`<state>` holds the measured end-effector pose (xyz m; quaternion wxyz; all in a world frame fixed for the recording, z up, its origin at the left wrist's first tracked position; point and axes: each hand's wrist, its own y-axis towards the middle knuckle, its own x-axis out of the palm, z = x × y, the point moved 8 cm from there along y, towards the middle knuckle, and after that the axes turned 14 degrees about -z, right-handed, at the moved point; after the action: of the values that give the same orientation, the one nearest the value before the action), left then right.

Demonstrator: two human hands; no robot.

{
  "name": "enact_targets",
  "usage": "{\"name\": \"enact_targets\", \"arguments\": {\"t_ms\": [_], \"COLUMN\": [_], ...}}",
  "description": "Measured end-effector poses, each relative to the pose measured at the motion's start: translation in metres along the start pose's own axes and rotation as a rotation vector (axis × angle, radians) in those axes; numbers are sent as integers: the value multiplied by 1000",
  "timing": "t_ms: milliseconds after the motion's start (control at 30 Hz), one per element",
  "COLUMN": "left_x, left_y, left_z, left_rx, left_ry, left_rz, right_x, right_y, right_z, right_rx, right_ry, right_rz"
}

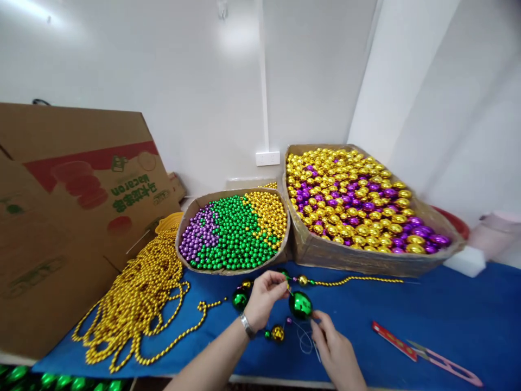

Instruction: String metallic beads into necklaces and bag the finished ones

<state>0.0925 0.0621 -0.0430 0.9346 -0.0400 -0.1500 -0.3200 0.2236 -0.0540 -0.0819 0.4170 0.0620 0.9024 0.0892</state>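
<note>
A large shiny green bead (300, 305) is between my two hands, above a blue-covered table. My left hand (264, 298), with a metal watch band at the wrist, pinches the bead string close to the bead's upper left side. At the bead's lower right edge, my right hand (332, 347) has its thumb and fingers closed; what lies inside the grip is partly hidden. Loops of clear thread (305, 341) hang beside that hand. On the cloth around the left hand are another large green bead (240, 298), a gold bead (278, 333) and a strand of small gold beads (350, 280).
Heaped gold bead strands (150, 288) cover the table's left side, beside a big cardboard box (73, 217). Behind are a box of small purple, green and gold beads (232, 233) and a box of larger beads (350, 201). Pink-handled scissors (448, 365) lie right, touching a red strip (394, 340).
</note>
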Motion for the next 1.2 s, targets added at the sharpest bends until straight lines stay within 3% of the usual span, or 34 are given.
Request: {"name": "enact_targets", "arguments": {"t_ms": [100,167,333,500,667,900,1000,1100,1200], "left_x": [2,4,33,78,106,137,142,145,145], "left_y": [-3,-3,7,29,58,125,169,207,235], "left_z": [-22,-22,22,70,84,100,104,90,68], "left_rx": [-32,0,129,198,146,60,171,234,181], "left_ry": [141,265,561,564,572,571,944,1340,1445], "left_rz": [15,-3,-125,-304,-457,-652,-617,-609,-641], "right_x": [12,7,-28,-52,-59,-53,-49,-47,-47], "right_y": [-1,-2,13,40,46,42,41,39,36], "right_z": [17,25,15,-15,6,36,37,36,36], "right_rx": [36,43,9,-112,-38,35,24,44,77], "right_ry": [28,4,-4,151,332,568,642,688,698], "right_rz": [-30,1,82,78,105,117,98,70,57]}}
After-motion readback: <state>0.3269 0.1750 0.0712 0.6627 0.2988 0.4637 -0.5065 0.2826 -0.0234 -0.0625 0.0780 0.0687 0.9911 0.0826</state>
